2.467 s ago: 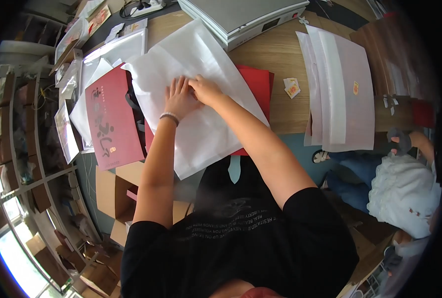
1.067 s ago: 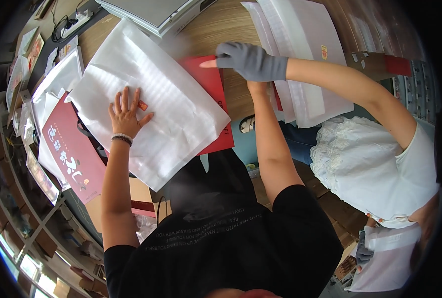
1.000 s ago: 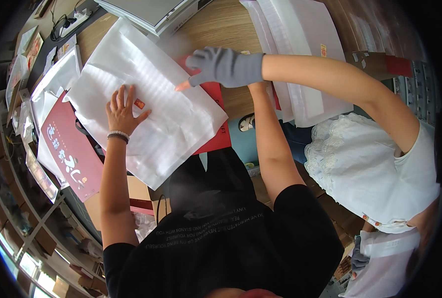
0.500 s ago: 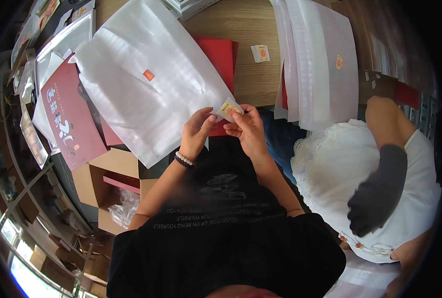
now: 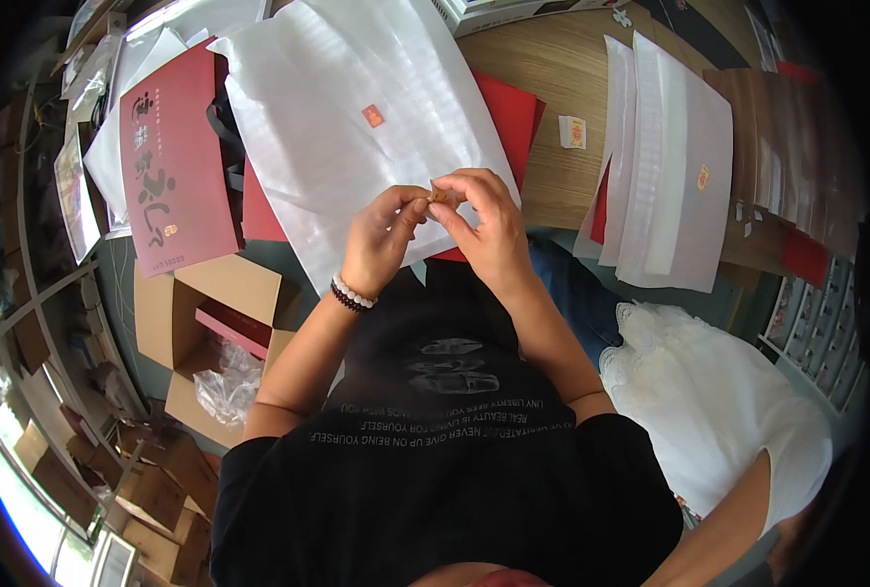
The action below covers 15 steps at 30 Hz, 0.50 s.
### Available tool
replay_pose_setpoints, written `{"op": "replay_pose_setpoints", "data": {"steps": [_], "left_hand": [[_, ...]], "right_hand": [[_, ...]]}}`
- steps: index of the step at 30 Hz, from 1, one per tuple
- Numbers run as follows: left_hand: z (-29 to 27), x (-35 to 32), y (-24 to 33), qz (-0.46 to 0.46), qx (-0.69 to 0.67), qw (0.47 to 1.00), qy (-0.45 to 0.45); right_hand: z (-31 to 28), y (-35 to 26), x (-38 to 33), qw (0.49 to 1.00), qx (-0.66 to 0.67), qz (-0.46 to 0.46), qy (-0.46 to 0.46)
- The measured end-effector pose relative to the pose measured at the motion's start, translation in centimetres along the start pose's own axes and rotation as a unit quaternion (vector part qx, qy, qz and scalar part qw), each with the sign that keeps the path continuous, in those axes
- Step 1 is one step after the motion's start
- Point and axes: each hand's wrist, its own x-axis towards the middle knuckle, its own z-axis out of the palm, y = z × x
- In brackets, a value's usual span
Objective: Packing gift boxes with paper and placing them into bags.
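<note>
Both hands meet over the near right edge of a large white translucent sleeve (image 5: 356, 59), which bears a small red sticker (image 5: 372, 116). Between their fingertips is a small yellow sticker (image 5: 439, 197), mostly covered by the fingers. My left hand (image 5: 381, 235), a beaded bracelet on its wrist, pinches it from the left with thumb and forefinger. From the right, my right hand (image 5: 490, 225) grips it with bent fingers and thumb. Red folders (image 5: 508, 108) stick out from under the sleeve's right side. On the wooden table lies another yellow sticker on white paper (image 5: 573, 132).
A stack of white sleeves (image 5: 669, 186) lies on the right. A co-worker in a white top (image 5: 699, 391) is close by on that side. To the left are a dark pink gift bag (image 5: 176, 166) and an open cardboard box (image 5: 161, 328) holding clear plastic.
Both hands now close around the sticker, which showed broadly in my right hand before. The whole view has shifted, with table items appearing farther right. The co-worker's dark-sleeved arm has left its earlier place.
</note>
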Motion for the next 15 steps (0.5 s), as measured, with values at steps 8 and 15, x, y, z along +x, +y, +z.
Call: {"op": "replay_pose_setpoints", "data": {"steps": [8, 15], "left_hand": [[-3.3, -0.6, -0.3, 0.012, -0.072, 0.997, -0.023], [-4.3, -0.7, -0.1, -0.039, -0.112, 0.993, 0.02]], "right_hand": [[2.2, -2.2, 0.9, 0.999, 0.034, 0.013, -0.025], [4.4, -1.8, 1.5, 0.993, -0.065, -0.093, 0.023]]}}
